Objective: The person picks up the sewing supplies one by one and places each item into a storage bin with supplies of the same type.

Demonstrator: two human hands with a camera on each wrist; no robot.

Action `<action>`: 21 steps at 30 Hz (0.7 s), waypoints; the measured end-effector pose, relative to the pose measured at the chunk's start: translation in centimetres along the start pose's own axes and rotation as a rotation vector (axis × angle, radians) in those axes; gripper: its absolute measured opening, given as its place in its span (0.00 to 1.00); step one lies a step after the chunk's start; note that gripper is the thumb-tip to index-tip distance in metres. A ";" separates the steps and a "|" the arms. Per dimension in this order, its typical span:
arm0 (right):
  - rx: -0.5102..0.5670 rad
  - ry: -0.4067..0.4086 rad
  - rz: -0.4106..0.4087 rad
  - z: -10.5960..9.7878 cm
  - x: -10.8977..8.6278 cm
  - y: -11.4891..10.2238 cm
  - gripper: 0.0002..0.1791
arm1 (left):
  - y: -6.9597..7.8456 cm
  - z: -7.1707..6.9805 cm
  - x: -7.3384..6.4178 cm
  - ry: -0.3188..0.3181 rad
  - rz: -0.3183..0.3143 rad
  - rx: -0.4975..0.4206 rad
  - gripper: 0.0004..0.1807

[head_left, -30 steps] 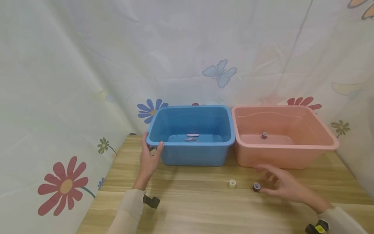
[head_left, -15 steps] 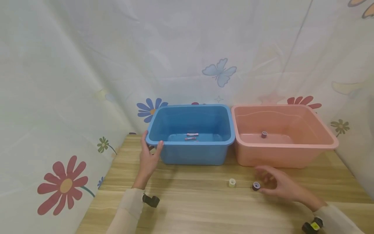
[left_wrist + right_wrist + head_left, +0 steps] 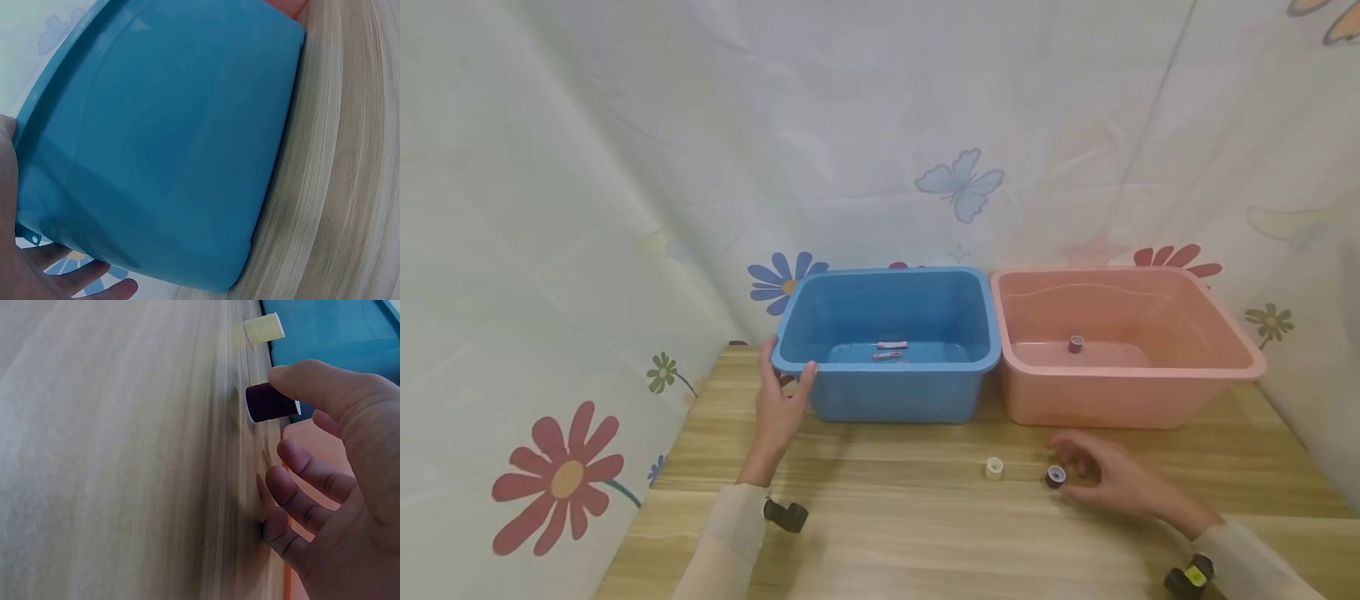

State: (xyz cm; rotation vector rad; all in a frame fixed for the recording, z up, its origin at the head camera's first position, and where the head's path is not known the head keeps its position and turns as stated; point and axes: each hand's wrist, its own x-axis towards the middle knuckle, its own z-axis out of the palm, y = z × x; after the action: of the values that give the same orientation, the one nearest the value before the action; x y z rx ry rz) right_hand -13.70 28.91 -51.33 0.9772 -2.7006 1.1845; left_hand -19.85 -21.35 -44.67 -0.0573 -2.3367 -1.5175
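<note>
In the head view, my left hand point(image 3: 780, 412) holds the near left corner of a blue plastic bin point(image 3: 891, 396), thumb at the front rim and fingers along the side. My right hand point(image 3: 1116, 479) hovers low over the table with fingers bent and apart. Its thumb is right by a dark purple thread spool point(image 3: 1055, 477) standing on the wood; in the right wrist view the thumb overlaps the spool's edge, and whether they touch I cannot tell. A pale yellow spool point(image 3: 994, 468) stands left of it.
A pink bin point(image 3: 1127, 400) stands against the blue bin's right side, with one dark spool point(image 3: 1076, 344) inside. Slim pink-and-white pieces point(image 3: 892, 344), too small to identify, lie in the blue bin. A printed curtain point(image 3: 850, 125) hangs behind the wooden table point(image 3: 887, 533).
My right hand has shifted slightly left, bringing its thumb and index finger closer around the dark spool. The left hand stays on the blue bin's corner.
</note>
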 end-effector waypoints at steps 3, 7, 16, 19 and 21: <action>0.006 -0.001 -0.007 0.1 0.0 0.0 0.31 | -0.1 0.0 0.0 -0.003 -0.003 0.002 0.45; 0.022 -0.005 -0.036 0.3 0.1 0.1 0.27 | -0.1 0.0 0.0 -0.003 -0.007 0.000 0.45; 0.011 -0.015 -0.066 0.5 0.2 0.7 0.22 | 0.0 0.0 0.0 -0.005 -0.009 0.008 0.45; 0.006 -0.022 -0.065 0.6 0.1 0.8 0.21 | 0.0 0.0 0.0 -0.006 -0.004 0.006 0.45; 0.006 -0.027 -0.056 0.6 0.1 0.8 0.20 | -0.1 0.0 0.0 -0.006 -0.001 0.004 0.45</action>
State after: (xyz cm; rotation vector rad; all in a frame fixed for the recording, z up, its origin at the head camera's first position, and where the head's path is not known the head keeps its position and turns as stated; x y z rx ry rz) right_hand -14.12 28.85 -52.21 1.0698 -2.6718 1.1791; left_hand -19.87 -21.39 -44.70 -0.0591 -2.3446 -1.5153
